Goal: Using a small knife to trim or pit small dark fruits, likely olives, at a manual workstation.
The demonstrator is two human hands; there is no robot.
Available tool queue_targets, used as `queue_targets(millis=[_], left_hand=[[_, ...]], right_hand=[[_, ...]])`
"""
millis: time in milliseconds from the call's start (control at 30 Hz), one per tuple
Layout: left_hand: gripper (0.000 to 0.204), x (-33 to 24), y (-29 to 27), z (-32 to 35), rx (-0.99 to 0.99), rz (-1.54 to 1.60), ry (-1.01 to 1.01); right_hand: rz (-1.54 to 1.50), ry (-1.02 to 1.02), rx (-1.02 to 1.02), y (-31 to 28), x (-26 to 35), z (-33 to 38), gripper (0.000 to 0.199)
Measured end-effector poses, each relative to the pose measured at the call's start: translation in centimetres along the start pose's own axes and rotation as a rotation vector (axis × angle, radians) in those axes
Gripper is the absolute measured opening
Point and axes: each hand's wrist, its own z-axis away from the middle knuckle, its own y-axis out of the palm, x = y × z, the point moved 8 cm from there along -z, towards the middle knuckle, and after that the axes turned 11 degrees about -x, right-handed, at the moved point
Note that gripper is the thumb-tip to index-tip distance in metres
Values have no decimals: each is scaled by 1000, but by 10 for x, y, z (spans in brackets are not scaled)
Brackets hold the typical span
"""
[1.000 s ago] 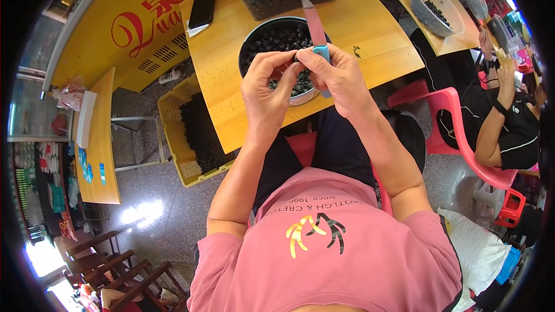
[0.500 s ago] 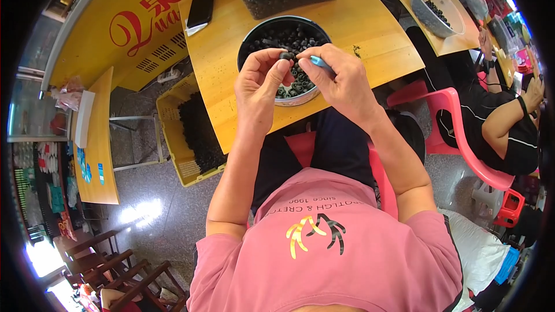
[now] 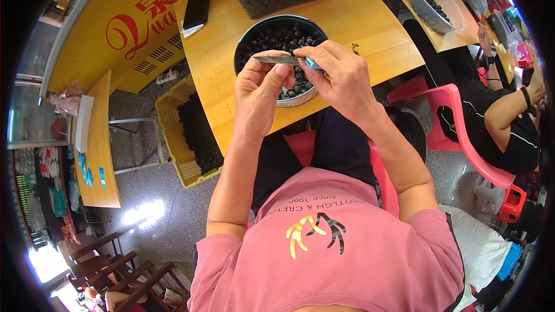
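Since the earlier frame the knife has swung from pointing far to lying crosswise. Nearest, the left hand (image 3: pixel 259 93) pinches something small, hidden by its fingertips. Just right, the right hand (image 3: pixel 341 75) grips the small knife (image 3: pixel 281 59), blade pointing left across the left fingertips. Beyond, a bowl of dark round fruits (image 3: pixel 281 37).
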Motion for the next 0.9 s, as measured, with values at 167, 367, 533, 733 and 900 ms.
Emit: queue_targets(millis=[167,367,533,733,900], left_hand=[[17,-4,-4,0,12,-47,4],[17,-3,-4,8,-21,-53,-48],[24,3,-17,4,-127,-82,-22],[27,0,-15,6,-131,-165,52],[27,-3,-14,7,-122,-174,62]], right_hand=[[-6,-34,10,0,0,-2,22],[28,209,-30,-1,-34,1,14],[-563,658,109,16,-25,7,20],[-702,780,125,25,-26,14,23],[-693,791,166,28,-24,15,20]])
